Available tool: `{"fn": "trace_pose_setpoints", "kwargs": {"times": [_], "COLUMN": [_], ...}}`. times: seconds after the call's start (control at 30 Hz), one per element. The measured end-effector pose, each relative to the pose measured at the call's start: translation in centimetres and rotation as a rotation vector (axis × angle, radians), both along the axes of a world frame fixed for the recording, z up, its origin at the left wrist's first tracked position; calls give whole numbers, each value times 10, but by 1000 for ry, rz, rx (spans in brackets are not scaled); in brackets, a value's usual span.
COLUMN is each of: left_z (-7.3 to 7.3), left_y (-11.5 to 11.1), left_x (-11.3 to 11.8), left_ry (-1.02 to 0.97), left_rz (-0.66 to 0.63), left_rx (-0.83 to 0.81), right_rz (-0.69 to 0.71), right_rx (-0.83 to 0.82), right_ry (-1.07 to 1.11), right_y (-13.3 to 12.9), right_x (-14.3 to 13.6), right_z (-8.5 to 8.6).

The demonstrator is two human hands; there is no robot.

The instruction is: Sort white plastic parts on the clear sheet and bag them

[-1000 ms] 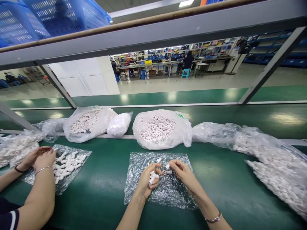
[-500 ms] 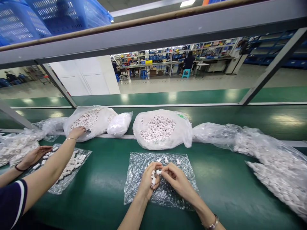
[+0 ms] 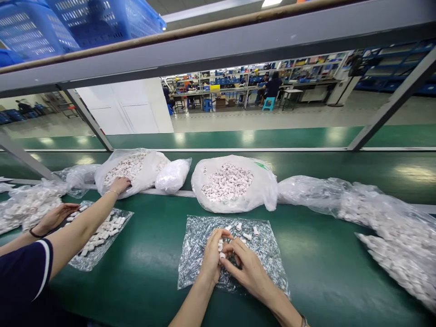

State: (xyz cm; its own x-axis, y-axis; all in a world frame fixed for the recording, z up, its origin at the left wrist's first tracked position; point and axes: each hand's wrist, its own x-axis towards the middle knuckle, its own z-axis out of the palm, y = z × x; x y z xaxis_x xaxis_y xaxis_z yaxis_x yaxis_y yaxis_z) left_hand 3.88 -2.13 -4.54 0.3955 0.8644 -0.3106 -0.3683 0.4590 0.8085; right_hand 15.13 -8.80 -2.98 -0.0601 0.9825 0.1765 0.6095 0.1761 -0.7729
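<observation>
My left hand (image 3: 213, 256) is curled round several small white parts (image 3: 220, 245) over a clear bag of tiny shiny pieces (image 3: 194, 254) that lies flat on the green surface. Close against it, my right hand (image 3: 247, 268) has its thumb and fingertips on a white part in the left palm. A few loose white parts (image 3: 255, 230) rest on the flat bag beyond my fingers. Behind it sits an open plastic bag (image 3: 231, 181) full of similar white parts.
At left, a co-worker's hand (image 3: 120, 184) reaches into another open bag (image 3: 124, 165), above a second flat bag with white parts (image 3: 105, 231). Filled bags (image 3: 395, 236) lie at right. A shelf beam (image 3: 218, 45) crosses overhead, holding blue baskets (image 3: 102, 22).
My right hand has moved closer into my left palm, and the white part between its fingertips is no longer seen there. Another loose part now lies on the flat bag. The view has shifted slightly.
</observation>
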Motion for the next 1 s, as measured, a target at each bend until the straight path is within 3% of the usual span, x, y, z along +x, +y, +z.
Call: {"fn": "trace_pose_setpoints", "kwargs": {"times": [0.13,0.3,0.4,0.53,0.67,0.87,1.0], "left_z": [4,-2,-6,-5,-1,-6,-10], "left_y": [-3,2,8,13,10,-1,0], "left_x": [1,0,-2,-6,-6,0,1], "left_ry": [39,7,-41,-92,-83,-1,21], "left_rz": [-9,-52,-55,-48,-92,-175,-185], "left_rx": [32,-3,-43,-70,-57,4,38], "right_rz": [-10,-10,-92,-218,-338,-118,-146], "right_rx": [-12,-243,-338,-316,-80,-68,-36], "right_ry": [111,631,796,732,421,162,201], "right_y": [2,7,12,18,18,11,14], "right_x": [2,11,21,34,36,21,25], "right_z": [3,7,3,-9,-16,-6,-8]}}
